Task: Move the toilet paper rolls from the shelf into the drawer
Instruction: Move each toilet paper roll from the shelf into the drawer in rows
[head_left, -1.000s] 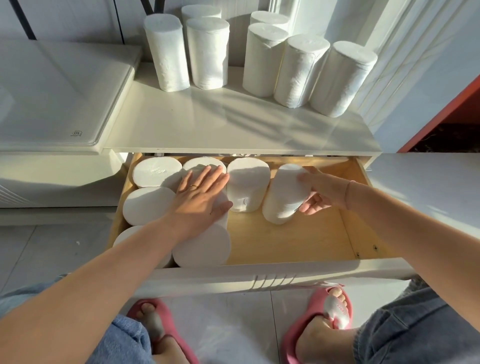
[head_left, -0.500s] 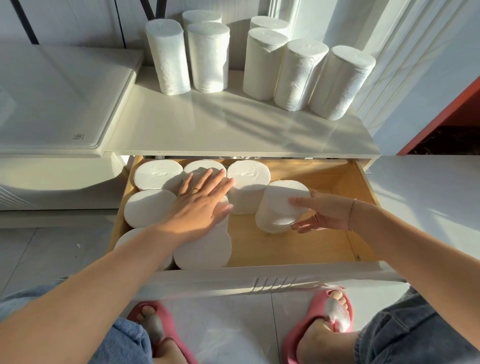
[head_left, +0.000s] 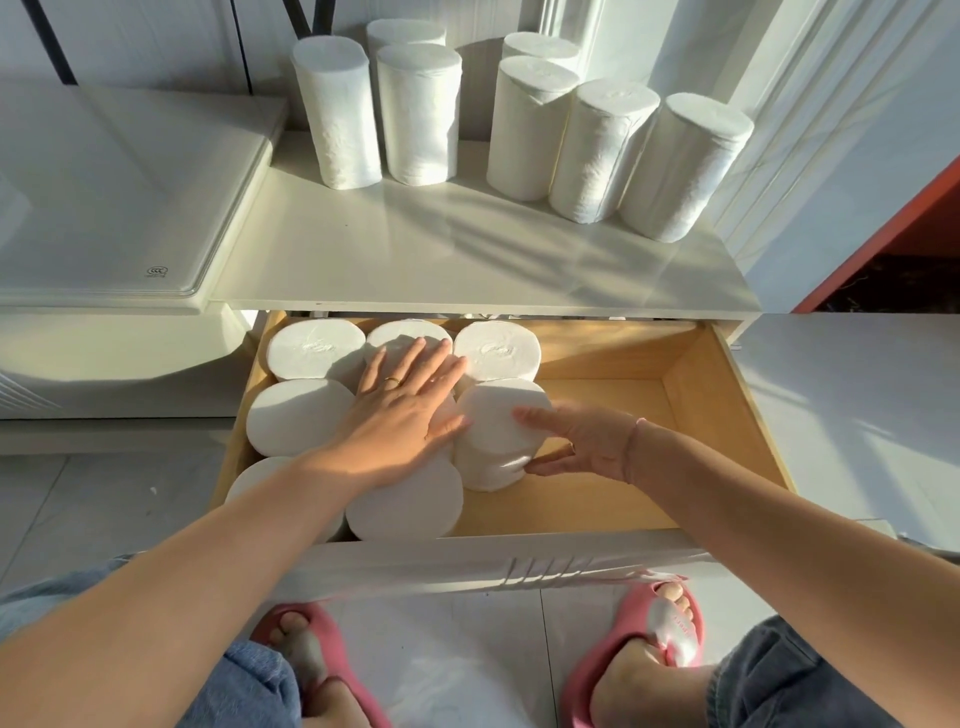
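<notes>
Several white toilet paper rolls stand upright at the back of the white shelf. Below it the wooden drawer is pulled out, its left half packed with upright rolls. My left hand lies flat, fingers spread, on top of the middle rolls. My right hand holds the newest roll, which stands upright in the second row; fingers rest on its top and the thumb presses its side.
The drawer's right half shows bare wood. A white appliance lid sits left of the shelf. My feet in pink slippers stand on the tiled floor below the drawer front. A white wall rises on the right.
My right hand has brought the tilted roll leftward and stood it upright against the packed rolls. My left hand has stayed flat on the rolls.
</notes>
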